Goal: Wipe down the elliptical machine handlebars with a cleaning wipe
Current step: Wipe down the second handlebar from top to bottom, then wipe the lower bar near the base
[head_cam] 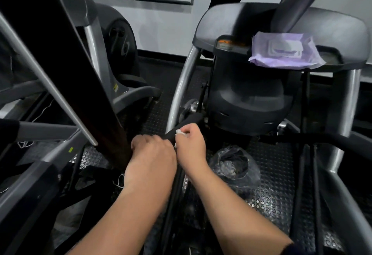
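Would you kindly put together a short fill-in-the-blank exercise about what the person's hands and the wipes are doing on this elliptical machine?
1. The right hand presses a white wipe against the black ____ grip.
2. The left hand grips the same handlebar just ____ the right hand, nearer the camera.
3. The wipes packet resting on the machine's console shelf is ____ in colour.
4. On the floor below the hands lies a crumpled clear ____ bag.

Missing words: handlebar; below; purple; plastic
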`<state>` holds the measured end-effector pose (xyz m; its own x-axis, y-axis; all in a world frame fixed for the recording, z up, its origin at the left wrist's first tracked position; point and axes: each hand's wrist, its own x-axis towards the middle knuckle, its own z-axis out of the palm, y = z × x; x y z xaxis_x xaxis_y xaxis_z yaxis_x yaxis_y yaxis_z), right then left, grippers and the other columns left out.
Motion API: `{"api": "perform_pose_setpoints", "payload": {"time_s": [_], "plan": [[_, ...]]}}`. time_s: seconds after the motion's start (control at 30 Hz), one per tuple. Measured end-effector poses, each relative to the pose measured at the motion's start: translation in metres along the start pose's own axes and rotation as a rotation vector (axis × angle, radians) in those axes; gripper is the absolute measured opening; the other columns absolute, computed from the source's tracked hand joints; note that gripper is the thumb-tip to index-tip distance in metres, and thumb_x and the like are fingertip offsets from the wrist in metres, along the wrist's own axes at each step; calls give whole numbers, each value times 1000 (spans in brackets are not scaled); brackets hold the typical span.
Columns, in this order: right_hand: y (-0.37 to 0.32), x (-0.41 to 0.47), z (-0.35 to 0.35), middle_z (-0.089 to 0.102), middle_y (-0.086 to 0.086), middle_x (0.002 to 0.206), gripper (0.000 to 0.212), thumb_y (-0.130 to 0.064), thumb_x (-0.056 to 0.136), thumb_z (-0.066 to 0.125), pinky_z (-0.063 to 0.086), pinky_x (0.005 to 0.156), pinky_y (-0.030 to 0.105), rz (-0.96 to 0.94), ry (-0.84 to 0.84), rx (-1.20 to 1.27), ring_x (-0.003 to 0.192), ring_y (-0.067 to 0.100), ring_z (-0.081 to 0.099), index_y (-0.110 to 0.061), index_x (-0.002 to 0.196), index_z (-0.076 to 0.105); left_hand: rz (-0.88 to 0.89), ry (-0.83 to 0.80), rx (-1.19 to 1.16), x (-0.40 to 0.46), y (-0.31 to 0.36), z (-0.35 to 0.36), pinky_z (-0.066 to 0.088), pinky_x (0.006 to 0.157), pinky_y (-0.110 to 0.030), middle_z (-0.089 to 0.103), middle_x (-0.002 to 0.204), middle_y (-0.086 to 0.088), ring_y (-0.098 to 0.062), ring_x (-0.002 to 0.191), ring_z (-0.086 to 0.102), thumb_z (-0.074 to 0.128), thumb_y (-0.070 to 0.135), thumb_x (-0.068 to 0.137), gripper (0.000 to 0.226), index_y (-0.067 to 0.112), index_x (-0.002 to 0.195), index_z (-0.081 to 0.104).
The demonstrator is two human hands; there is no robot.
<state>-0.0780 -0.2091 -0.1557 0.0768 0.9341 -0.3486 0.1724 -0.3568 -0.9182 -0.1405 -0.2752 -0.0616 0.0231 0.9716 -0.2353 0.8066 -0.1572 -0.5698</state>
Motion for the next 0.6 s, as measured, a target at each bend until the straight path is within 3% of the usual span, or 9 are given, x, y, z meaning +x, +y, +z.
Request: {"api": "perform_pose_setpoints", "payload": {"time_s": [0.2,0.37,0.43,0.5,0.6], "plan": [[-4,-3,-5,59,-3,71,15,-14,87,54,40,63,32,-45,-78,-78,70,20,54,-25,78,48,-14,-40,-7,-1,0,-7,33,76,-43,55,108,-13,-30,98,54,29,10,98,23,9,115,45],[-2,9,-10,64,-1,83,12,-19,81,50,43,69,31,-90,-131,-82,77,22,57,-31,82,52,-3,-48,-60,-4,-2,-19,37,81,-41,52,107,-8,-28,99,53,-3,2,76,60,16,110,45],[6,11,-21,60,-9,72,14,-19,84,54,43,65,29,-118,-221,-26,68,14,54,-32,81,55,-72,50,-204,2,7,-17,40,76,-43,53,96,-7,-30,91,54,24,6,89,32,17,100,52],[19,17,-39,54,-11,61,23,-9,89,58,41,57,24,-93,-279,58,57,6,47,-29,76,57,-122,204,-402,12,25,-3,40,66,-47,53,82,-11,-36,79,52,51,13,86,7,14,86,58],[56,35,-74,54,-6,60,25,4,90,57,38,50,21,-13,-212,189,52,5,46,-19,80,60,-75,317,-600,36,73,21,45,62,-45,56,81,-8,-35,76,54,52,27,86,12,18,84,59]]}}
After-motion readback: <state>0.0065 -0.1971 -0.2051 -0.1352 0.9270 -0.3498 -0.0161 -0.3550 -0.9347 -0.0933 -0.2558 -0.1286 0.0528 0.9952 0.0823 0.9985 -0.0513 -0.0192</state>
